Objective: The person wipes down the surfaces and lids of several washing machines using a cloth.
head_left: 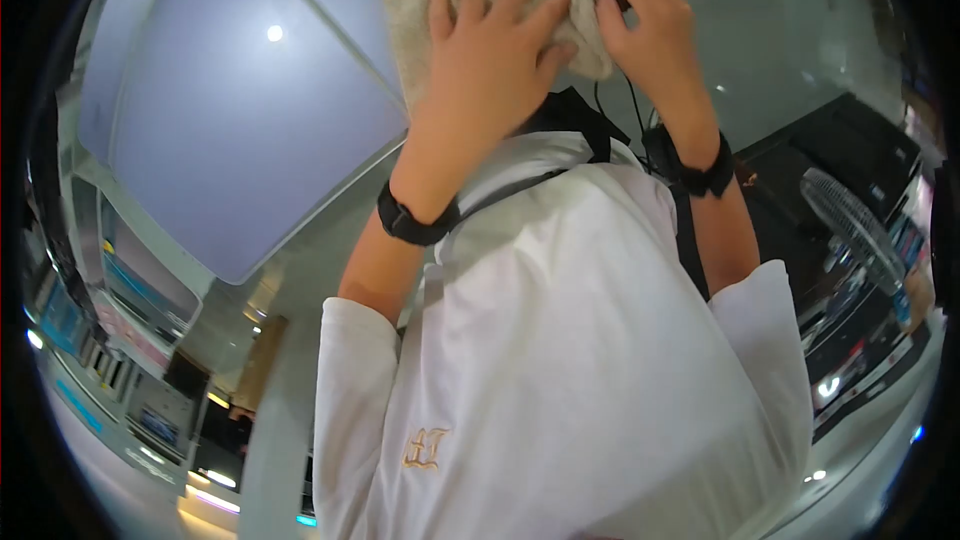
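A beige, fluffy cloth [408, 15], perhaps a towel, lies on the light bluish table at the top of the view and hangs over its near edge. My left hand [490, 55] rests flat on it, palm down with the fingers spread. To the right, my right hand [655, 25] has its fingers bent and its thumb toward them at a bunched fold of the same cloth. A small dark patch shows between that thumb and the fingers; I cannot make out what it is. The cloth's far part is cut off by the frame.
The table [250, 110] has a seam across it and a rounded corner at lower left. Black cables [636, 105] hang below the cloth by my right wrist. A fan [850, 225] and a black surface [850, 145] stand to the right. Shelves [130, 380] line the left.
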